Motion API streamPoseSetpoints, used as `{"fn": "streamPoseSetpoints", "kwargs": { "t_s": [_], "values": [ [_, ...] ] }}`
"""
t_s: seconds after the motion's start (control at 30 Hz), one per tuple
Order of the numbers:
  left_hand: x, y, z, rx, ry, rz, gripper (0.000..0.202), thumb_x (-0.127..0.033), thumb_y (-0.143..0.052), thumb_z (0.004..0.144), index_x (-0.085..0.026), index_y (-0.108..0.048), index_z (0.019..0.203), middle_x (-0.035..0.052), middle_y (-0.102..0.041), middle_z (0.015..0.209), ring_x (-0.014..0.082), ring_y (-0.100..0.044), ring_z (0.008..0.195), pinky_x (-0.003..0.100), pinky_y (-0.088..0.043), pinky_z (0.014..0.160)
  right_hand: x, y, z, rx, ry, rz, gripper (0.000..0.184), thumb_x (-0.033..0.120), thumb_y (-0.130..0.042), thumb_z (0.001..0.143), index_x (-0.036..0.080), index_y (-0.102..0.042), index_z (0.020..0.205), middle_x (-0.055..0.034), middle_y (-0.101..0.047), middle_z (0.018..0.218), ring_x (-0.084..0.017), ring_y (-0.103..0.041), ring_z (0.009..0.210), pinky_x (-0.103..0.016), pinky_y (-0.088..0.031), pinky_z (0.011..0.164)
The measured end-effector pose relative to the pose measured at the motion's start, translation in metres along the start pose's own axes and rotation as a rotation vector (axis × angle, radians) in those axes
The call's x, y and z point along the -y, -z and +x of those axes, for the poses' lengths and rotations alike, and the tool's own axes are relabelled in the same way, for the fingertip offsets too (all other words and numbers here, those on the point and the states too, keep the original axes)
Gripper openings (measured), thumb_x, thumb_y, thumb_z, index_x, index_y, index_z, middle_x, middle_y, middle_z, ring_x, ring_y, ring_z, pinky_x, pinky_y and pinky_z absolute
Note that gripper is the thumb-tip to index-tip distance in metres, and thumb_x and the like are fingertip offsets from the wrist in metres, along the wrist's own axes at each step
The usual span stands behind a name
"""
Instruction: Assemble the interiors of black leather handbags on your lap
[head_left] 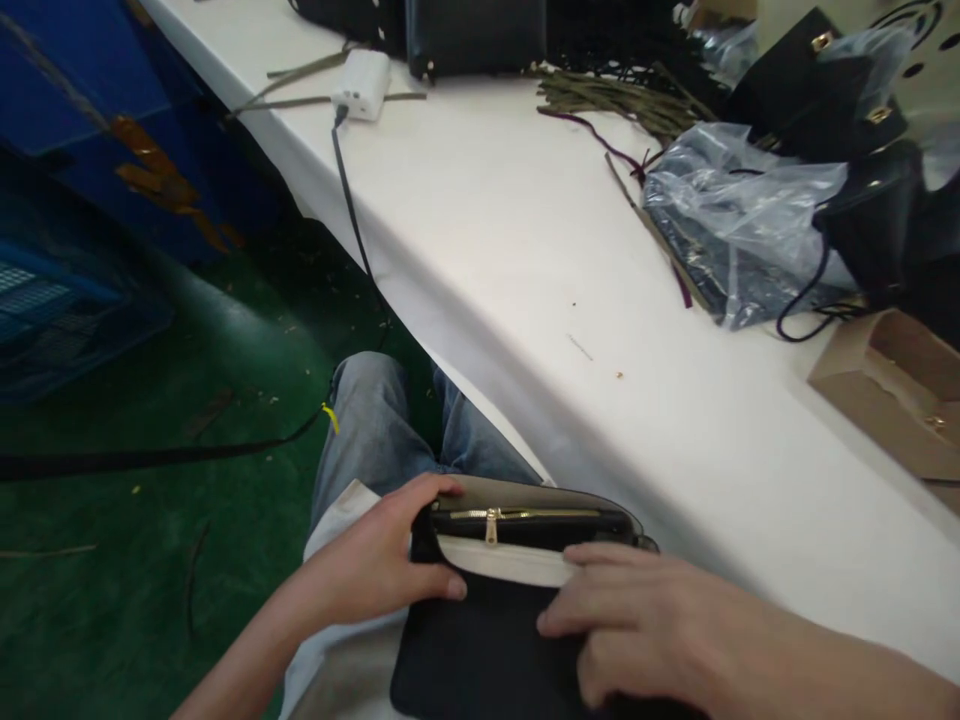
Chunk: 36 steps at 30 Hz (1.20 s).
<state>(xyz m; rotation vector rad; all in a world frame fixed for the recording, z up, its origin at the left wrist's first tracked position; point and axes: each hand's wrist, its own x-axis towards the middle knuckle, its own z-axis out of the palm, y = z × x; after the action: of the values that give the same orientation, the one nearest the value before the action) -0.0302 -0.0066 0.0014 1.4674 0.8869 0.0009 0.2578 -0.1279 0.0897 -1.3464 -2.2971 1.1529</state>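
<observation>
A black handbag [480, 640] rests on my lap, its top open toward me. Inside the mouth runs a gold zipper [532, 514] with a gold pull [492, 527], between a taupe inner wall and a cream strip along the front edge. My left hand [394, 555] clasps the bag's upper left corner, thumb on the front and fingers behind the back edge. Over the right side of the front lies my right hand [652, 620], fingers bent, one fingertip on the cream strip. Its lower part and the bag's bottom run out of view.
Beside my lap stands a white table [510, 220]. On it are a white charger [364, 85] with a black cable, dark strips [615, 100], plastic-wrapped goods [735, 220], black bags [476, 35] and a cardboard box [892, 390]. Blue crates [67, 290] stand on the green floor.
</observation>
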Motion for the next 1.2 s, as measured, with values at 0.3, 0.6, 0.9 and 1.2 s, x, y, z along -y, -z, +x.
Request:
{"fn": "streamPoseSetpoints", "kwargs": {
  "t_s": [0.3,0.6,0.9,1.2],
  "values": [
    [0.001,-0.007,-0.005,0.022,-0.028,-0.026,0.1,-0.014,-0.09,0.072,-0.036,-0.053,0.163,0.0048,-0.061,0.165,0.0332,-0.056,0.154,0.048,-0.042,0.132,-0.021,-0.046,0.09,0.047,-0.285,-0.134,0.017,0.022,-0.065,0.108,0.016,-0.077,0.119,-0.0146,-0.08,0.123,-0.033,-0.077,0.11,-0.045,-0.059,0.098],
    [-0.007,-0.012,0.004,-0.099,-0.051,-0.141,0.03,-0.038,-0.065,0.103,-0.024,-0.079,0.125,0.0062,-0.081,0.124,0.0288,-0.074,0.119,0.039,-0.058,0.106,-0.021,-0.037,0.075,0.01,-0.522,0.271,0.025,0.032,-0.06,0.112,0.022,-0.08,0.1,-0.0046,-0.081,0.088,-0.021,-0.075,0.082,-0.03,-0.047,0.076],
    [-0.01,-0.03,-0.002,-0.115,-0.103,-0.083,0.054,-0.011,-0.052,0.089,-0.025,-0.066,0.14,0.007,-0.073,0.136,0.0267,-0.067,0.127,0.04,-0.053,0.113,-0.035,-0.034,0.069,0.063,-0.522,0.457,0.024,0.034,-0.059,0.111,0.022,-0.075,0.097,0.0014,-0.072,0.085,-0.018,-0.063,0.079,-0.028,-0.042,0.073],
    [0.028,-0.031,0.009,-0.192,-0.136,-0.056,0.022,-0.049,-0.07,0.091,-0.028,-0.074,0.096,0.0069,-0.079,0.123,0.0347,-0.073,0.117,0.044,-0.065,0.099,-0.021,-0.023,0.069,0.125,-0.536,0.32,0.025,0.04,-0.056,0.106,0.026,-0.076,0.103,0.0023,-0.077,0.086,-0.017,-0.068,0.076,-0.024,-0.047,0.065]
  ]
}}
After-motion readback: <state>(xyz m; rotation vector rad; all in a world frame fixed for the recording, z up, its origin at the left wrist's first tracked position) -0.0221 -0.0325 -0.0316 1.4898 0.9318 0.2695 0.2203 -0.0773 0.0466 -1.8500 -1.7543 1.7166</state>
